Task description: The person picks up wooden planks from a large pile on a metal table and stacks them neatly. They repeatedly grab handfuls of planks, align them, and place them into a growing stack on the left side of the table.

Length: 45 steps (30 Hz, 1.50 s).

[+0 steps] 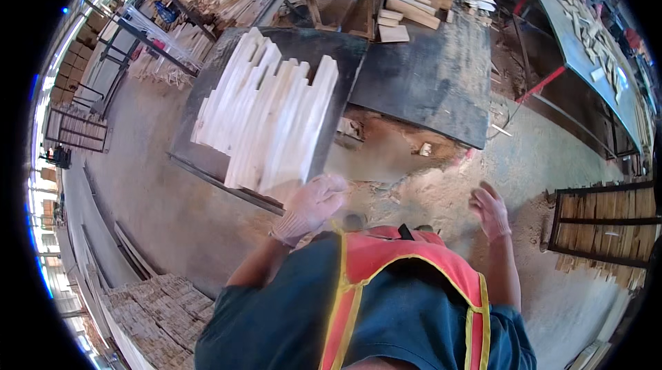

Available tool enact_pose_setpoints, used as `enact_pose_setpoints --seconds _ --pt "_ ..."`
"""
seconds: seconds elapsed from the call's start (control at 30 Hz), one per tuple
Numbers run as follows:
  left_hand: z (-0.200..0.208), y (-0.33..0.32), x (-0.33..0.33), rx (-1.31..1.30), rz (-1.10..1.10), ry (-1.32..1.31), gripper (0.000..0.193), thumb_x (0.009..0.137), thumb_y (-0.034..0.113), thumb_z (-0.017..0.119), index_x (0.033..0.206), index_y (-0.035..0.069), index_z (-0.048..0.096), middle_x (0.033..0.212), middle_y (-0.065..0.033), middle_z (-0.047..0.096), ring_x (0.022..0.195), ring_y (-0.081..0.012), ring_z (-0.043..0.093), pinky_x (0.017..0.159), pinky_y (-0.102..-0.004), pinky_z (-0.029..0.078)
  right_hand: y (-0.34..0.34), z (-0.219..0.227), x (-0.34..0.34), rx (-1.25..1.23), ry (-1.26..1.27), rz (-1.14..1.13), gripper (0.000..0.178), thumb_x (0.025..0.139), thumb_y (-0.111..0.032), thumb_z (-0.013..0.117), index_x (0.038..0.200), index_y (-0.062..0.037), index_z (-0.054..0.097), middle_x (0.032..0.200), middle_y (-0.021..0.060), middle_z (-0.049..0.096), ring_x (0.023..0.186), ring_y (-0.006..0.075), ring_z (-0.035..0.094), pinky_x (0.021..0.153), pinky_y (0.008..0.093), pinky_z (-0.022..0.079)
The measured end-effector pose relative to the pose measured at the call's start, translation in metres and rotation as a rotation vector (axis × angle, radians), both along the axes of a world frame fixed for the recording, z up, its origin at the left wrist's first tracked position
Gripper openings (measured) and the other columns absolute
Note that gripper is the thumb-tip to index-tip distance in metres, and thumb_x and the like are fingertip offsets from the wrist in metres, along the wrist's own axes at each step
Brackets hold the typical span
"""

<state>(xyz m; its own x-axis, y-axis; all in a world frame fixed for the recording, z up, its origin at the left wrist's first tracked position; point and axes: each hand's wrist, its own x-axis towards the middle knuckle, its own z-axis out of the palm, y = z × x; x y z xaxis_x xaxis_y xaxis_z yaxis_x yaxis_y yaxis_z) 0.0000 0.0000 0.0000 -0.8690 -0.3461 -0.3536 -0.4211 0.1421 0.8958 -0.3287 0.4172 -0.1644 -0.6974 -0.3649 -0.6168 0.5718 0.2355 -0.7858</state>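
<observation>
Pale wood strips (272, 118) lie side by side on a dark tabletop (196, 122), their ends uneven. My left hand (316, 206), in a light knitted glove, is by the near right corner of these strips. Its fingers are loosely bent and slightly blurred; I see nothing held in them. Whether it touches the strips or the table edge I cannot tell. Over the dusty floor to the right, my right hand (490, 211) also wears a light glove. Its fingers are partly bent and apart, with nothing between them.
A second dark tabletop (427, 80) carries stacked wood blocks (412, 4) at its far end. Sawdust (441, 194) covers the floor before me. Right stand a metal rack of boards (603, 225) and a table with wood scraps (586, 39). A wood stack (162, 318) sits at lower left.
</observation>
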Motion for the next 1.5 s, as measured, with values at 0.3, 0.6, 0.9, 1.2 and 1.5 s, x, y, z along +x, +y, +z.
enact_pose_setpoints --seconds 0.3,0.6,0.9,1.2,1.5 --pt "0.01 -0.032 0.069 -0.037 -0.009 -0.119 0.039 0.096 0.013 0.067 0.132 -0.003 0.066 0.118 -0.0112 0.072 0.114 -0.0183 0.068 0.098 -0.0324 0.053 -0.087 -0.062 -0.159 0.153 0.184 -0.763 0.02 0.101 -0.026 0.067 0.088 -0.0126 0.059 0.065 0.002 0.046 0.052 0.017 0.046 0.047 0.0366 0.039" --pt "0.045 -0.055 0.042 0.299 0.67 0.068 0.042 0.095 0.005 0.069 0.136 -0.004 0.064 0.118 -0.0159 0.075 0.108 -0.0291 0.074 0.097 -0.0447 0.061 -0.085 -0.147 -0.256 -0.085 -0.023 -0.708 0.024 0.1 -0.031 0.065 0.089 -0.0102 0.059 0.077 0.0034 0.054 0.067 0.0197 0.055 0.06 0.0395 0.047" --pt "0.06 -0.073 -0.04 0.239 0.565 -0.067 0.044 0.094 0.005 0.07 0.137 -0.005 0.064 0.117 -0.0178 0.075 0.108 -0.0269 0.073 0.1 -0.0426 0.059 -0.106 -0.158 -0.26 -0.358 -0.221 -0.524 0.042 0.107 -0.041 0.059 0.116 -0.0026 0.074 0.11 0.0087 0.076 0.095 0.023 0.072 0.088 0.0392 0.059" --pt "0.07 -0.118 -0.077 -0.145 0.397 -0.129 0.034 0.098 0.006 0.066 0.131 -0.001 0.067 0.115 -0.0069 0.071 0.103 -0.0138 0.067 0.095 -0.0313 0.054 -0.085 -0.175 -0.262 -0.139 0.088 -0.677 0.026 0.104 -0.029 0.064 0.091 -0.0084 0.071 0.086 0.0027 0.067 0.077 0.0168 0.063 0.07 0.0354 0.053" --pt "0.033 -0.369 0.01 -1.188 0.425 -0.331 0.055 0.101 0.049 0.064 0.141 0.011 0.066 0.141 -0.0174 0.067 0.13 -0.0373 0.063 0.108 -0.0503 0.046 -0.105 -0.016 -0.111 0.038 0.339 -0.755 0.048 0.104 -0.031 0.068 0.14 -0.0011 0.061 0.116 0.0069 0.068 0.103 0.0162 0.063 0.092 0.0312 0.053"
